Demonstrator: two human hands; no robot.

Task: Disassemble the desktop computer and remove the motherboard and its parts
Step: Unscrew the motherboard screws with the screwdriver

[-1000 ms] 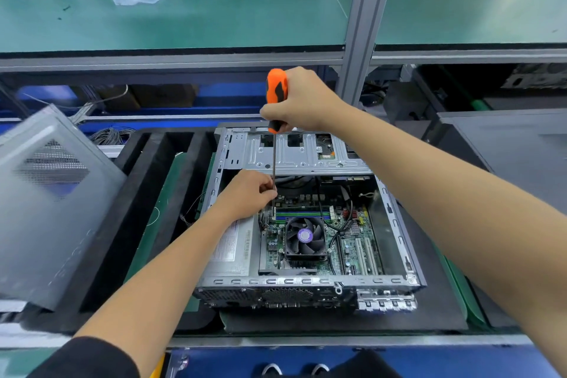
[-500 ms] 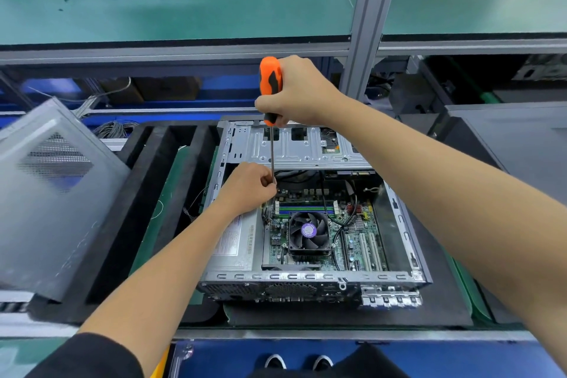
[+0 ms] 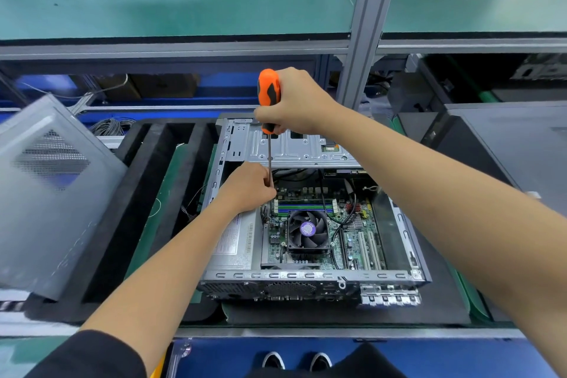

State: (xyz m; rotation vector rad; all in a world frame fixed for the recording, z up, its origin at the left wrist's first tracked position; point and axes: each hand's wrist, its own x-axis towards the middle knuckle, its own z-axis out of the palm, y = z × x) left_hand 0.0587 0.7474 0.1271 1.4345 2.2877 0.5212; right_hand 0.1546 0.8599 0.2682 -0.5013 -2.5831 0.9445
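Little has changed: right hand (image 3: pixel 294 101) still clasps the screwdriver (image 3: pixel 269 95), left hand (image 3: pixel 248 187) pinching its shaft, motherboard (image 3: pixel 319 230) still mounted.

Screwdriver (image 3: pixel 269 92) handle's bright orange with black grip patches. Below it, green motherboard (image 3: pixel 356 236), black fan (image 3: pixel 307 232) with a purple hub sticker. Silver-grey case (image 3: pixel 306 278), teal shelf (image 3: pixel 214 6) above.

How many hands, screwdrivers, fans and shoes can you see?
Hands: 2, the left hand pinching the shaft and the right hand gripping the handle
Screwdrivers: 1, the orange screwdriver
Fans: 1, the cooler fan
Shoes: 2, a left shoe and a right shoe
Total: 6
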